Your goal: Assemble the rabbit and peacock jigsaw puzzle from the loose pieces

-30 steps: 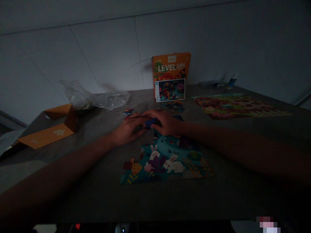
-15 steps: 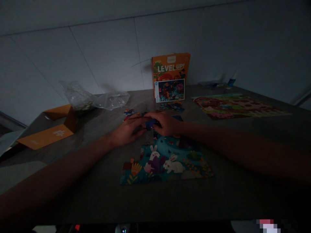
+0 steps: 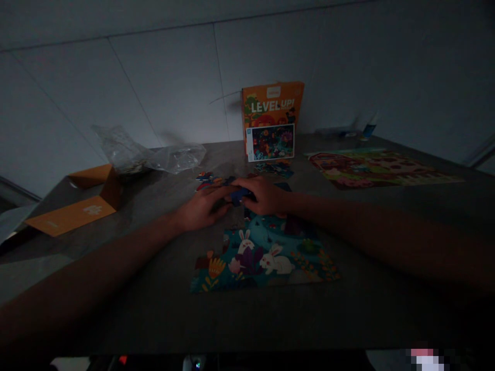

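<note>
A dark blue puzzle piece (image 3: pixel 237 196) sits between my two hands, above the upper left part of a partly joined jigsaw (image 3: pixel 266 257) with white rabbits and flowers. My left hand (image 3: pixel 203 207) holds the piece's left side with thumb and fingers. From the right, my right hand (image 3: pixel 265 196) grips the same piece, fingers curled over it and covering part of the jigsaw. Just beyond my left fingers lie several loose puzzle pieces (image 3: pixel 204 176), partly hidden. The dim light blurs fine detail.
An orange box (image 3: pixel 273 103) stands at the back with a picture card (image 3: pixel 273 143) against it; more pieces (image 3: pixel 274 168) lie before it. An open box part (image 3: pixel 73 214) and plastic bags (image 3: pixel 178 157) are left. Another jigsaw (image 3: pixel 371 169) and a small bottle (image 3: pixel 369 128) are right.
Both hands stay almost in place around the blue piece, with only a slight shift of the fingers. The whole view has moved a little.
</note>
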A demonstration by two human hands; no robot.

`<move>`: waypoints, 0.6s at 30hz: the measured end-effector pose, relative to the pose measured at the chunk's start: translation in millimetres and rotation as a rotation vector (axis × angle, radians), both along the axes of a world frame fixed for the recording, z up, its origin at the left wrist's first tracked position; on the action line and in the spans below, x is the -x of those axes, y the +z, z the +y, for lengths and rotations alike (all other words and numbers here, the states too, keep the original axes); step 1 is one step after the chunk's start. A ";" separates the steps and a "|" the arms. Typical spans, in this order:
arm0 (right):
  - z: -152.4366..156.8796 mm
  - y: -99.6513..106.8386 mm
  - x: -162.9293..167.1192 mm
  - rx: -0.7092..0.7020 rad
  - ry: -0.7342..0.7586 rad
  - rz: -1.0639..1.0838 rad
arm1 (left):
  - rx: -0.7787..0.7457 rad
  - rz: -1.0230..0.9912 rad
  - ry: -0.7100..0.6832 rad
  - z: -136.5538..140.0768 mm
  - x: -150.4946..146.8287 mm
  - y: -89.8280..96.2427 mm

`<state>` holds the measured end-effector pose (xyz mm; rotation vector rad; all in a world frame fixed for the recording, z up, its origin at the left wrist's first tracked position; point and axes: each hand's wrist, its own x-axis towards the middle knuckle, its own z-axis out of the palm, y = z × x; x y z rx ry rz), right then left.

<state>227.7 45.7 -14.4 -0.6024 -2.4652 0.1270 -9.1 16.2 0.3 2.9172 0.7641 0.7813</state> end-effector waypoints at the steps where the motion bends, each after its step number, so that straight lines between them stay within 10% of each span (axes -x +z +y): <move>1: 0.2 -0.2 0.0 0.000 0.001 -0.002 | 0.000 -0.001 0.002 0.3 0.1 -0.3; 18: 0.2 0.7 1.2 -0.018 -0.023 -0.028 | -0.010 0.009 0.010 0.4 0.3 -1.0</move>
